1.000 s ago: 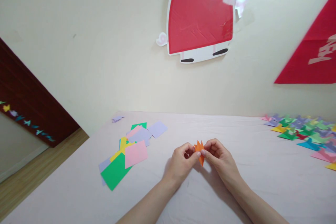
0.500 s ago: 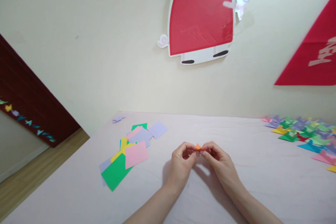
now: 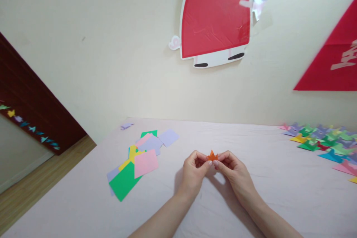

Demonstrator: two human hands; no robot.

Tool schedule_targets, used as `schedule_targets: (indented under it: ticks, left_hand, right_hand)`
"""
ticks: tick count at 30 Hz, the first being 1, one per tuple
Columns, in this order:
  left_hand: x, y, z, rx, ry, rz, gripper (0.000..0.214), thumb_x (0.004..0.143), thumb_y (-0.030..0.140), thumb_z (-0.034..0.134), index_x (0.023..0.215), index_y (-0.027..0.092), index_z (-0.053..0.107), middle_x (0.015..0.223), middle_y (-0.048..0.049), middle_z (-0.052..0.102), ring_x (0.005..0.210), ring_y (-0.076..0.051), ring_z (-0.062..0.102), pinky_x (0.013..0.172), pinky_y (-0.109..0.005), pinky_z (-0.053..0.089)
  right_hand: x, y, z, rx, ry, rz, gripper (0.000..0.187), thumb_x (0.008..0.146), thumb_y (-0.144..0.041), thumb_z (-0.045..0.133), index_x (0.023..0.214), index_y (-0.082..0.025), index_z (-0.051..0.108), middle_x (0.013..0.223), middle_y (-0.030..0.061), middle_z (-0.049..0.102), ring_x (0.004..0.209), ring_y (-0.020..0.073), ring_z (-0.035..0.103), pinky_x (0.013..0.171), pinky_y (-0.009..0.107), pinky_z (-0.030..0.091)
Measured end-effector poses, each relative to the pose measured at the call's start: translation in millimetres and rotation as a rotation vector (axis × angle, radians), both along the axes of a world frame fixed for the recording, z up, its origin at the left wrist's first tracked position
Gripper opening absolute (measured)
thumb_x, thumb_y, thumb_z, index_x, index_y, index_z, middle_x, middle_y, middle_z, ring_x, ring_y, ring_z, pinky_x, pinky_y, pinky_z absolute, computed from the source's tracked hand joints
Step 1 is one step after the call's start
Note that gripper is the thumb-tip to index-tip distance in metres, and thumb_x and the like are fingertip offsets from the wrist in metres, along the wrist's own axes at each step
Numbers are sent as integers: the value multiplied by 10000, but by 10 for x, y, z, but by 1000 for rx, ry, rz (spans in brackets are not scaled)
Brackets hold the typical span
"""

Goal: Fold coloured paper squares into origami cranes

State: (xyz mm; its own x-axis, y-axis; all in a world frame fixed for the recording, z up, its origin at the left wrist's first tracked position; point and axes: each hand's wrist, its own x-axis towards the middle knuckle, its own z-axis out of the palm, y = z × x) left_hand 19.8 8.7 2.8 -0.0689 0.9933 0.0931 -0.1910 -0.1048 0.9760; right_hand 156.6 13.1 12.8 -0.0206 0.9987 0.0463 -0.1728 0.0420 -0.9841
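Note:
A small folded orange paper piece (image 3: 212, 156) with pointed tips is pinched between both hands just above a pale pink table (image 3: 178, 208). My left hand (image 3: 194, 171) grips its left side with curled fingers. My right hand (image 3: 233, 173) grips its right side the same way. Only the top points of the orange piece show above the fingertips; the rest is hidden by the fingers.
Loose coloured paper squares (image 3: 139, 160) in green, pink, yellow and lilac lie to the left. Several folded paper figures (image 3: 323, 143) in mixed colours are spread at the right edge. A small lilac folded scrap (image 3: 126, 125) lies at the far left corner by the wall.
The orange piece was turned: a second ago it hung down below the fingers, then was held edge-on, and now its points stick up. The hands stayed in place.

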Motion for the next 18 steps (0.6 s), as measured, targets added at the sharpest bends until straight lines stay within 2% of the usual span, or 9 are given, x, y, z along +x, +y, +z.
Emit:
schedule_targets:
  ticks: [6,11,14,18]
  left_hand:
    - [-3,-7,2,-91,-74,35,331,652,209,746,849,207,480,736,51,591,685,-113,578,639,-210,407]
    - [-40,-2,41,-81,-13,-20,414,675,232,753,929,227,426,699,73,584,652,-112,577,624,-209,409]
    - [-50,-1,36,-45,84,-85,402,703,248,747,950,222,430,698,63,589,671,-127,577,657,-230,425]
    - [-36,-21,23,-4,253,-159,276,761,220,673,991,197,522,742,46,568,709,-129,547,679,-236,414]
  right_hand:
    - [17,27,-17,-16,-17,-18,379,593,-444,854,729,-211,588,666,-28,585,619,143,520,586,257,426]
    - [38,56,30,-34,-69,98,402,617,-487,819,862,-204,674,738,7,655,706,182,583,650,283,452]
    - [49,66,28,-32,-107,171,352,658,-507,786,761,-183,695,757,26,673,739,188,584,697,293,446]
    - [63,69,-23,-60,-82,131,357,644,-501,800,630,-174,658,629,-1,626,656,162,551,659,280,420]
